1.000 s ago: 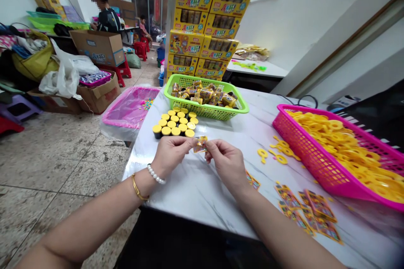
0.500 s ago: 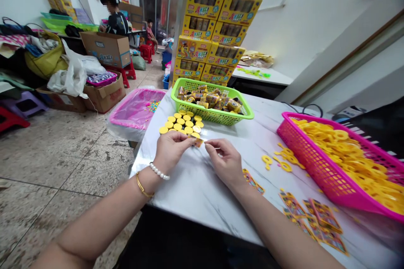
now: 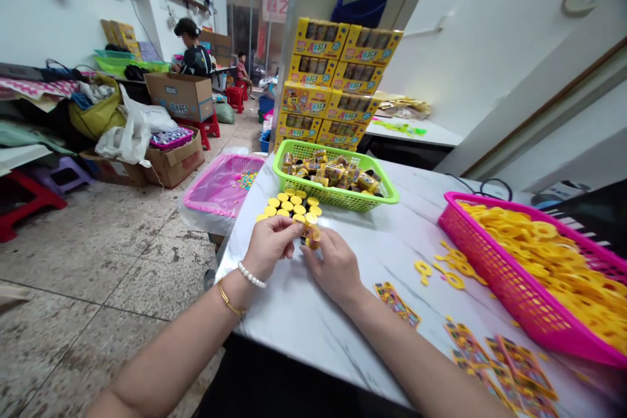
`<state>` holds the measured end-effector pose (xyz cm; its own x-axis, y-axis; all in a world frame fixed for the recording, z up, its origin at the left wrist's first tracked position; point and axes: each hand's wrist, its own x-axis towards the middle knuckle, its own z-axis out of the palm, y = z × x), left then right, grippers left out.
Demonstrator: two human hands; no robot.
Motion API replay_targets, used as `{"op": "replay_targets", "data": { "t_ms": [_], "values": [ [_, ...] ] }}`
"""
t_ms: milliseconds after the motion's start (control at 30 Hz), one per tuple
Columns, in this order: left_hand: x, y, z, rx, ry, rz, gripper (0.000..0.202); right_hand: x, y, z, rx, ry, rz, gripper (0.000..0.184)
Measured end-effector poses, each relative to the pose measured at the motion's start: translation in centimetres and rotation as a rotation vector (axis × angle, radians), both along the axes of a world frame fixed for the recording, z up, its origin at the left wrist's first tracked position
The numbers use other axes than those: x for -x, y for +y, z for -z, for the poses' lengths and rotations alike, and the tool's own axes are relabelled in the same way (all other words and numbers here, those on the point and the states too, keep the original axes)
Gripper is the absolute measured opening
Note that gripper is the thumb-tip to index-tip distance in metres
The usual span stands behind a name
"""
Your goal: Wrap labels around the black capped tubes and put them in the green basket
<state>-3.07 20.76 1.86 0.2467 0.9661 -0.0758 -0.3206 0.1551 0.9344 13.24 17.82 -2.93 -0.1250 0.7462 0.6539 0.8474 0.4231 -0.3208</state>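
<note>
Small jar (image 3: 311, 235) between left hand (image 3: 269, 245) and right hand (image 3: 330, 266), capped jars (image 3: 292, 204) just beyond them, mesh basket (image 3: 337, 199) behind those, ring basket (image 3: 494, 274) well right, sticker sheet (image 3: 396, 296) beside right wrist.

Green basket (image 3: 337, 196) of wrapped jars stands at the far side of the table (image 3: 382, 251). Pink basket (image 3: 490, 274) of yellow rings (image 3: 539, 241) on the right. Sticker sheets (image 3: 509, 366) lie at the near edge. Yellow cartons (image 3: 337, 88) stacked behind in 2 columns.

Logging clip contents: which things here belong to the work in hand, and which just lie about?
In hand: left hand, right hand, small pot held between them, yellow-capped pots, sticker sheets, green basket.
Lying about: yellow boxes, cardboard box, white bags.
</note>
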Motion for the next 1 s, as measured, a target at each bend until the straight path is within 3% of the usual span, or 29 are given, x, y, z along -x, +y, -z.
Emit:
{"op": "replay_targets", "data": {
  "t_ms": [100,233,433,567,733,1000],
  "values": [
    [-0.3,0.0,0.2,0.058,0.005,-0.008,0.044,-0.6,0.5,-0.2,0.074,0.287,0.013,0.011],
    [-1.2,0.7,-0.8,0.163,0.078,0.013,0.036,-3.1,1.1,-1.2,0.224,0.962,0.073,0.043],
    [-4.0,2.3,-3.3,0.247,0.000,0.171,0.025,-6.0,0.6,-4.1,0.384,1.434,-0.189,0.040],
    [-5.4,2.4,-2.5,0.325,-0.022,0.137,0.024,-6.3,-0.1,-5.3,0.427,1.495,-0.210,0.038],
    [-5.0,2.1,-1.0,0.339,-0.047,0.153,0.031,-5.9,-0.6,-5.3,0.453,1.433,-0.159,0.034],
    [-4.5,0.7,-1.9,0.461,-0.058,0.324,0.052,-6.2,-1.4,-6.3,0.500,1.450,-0.138,0.036]
  ]
}}
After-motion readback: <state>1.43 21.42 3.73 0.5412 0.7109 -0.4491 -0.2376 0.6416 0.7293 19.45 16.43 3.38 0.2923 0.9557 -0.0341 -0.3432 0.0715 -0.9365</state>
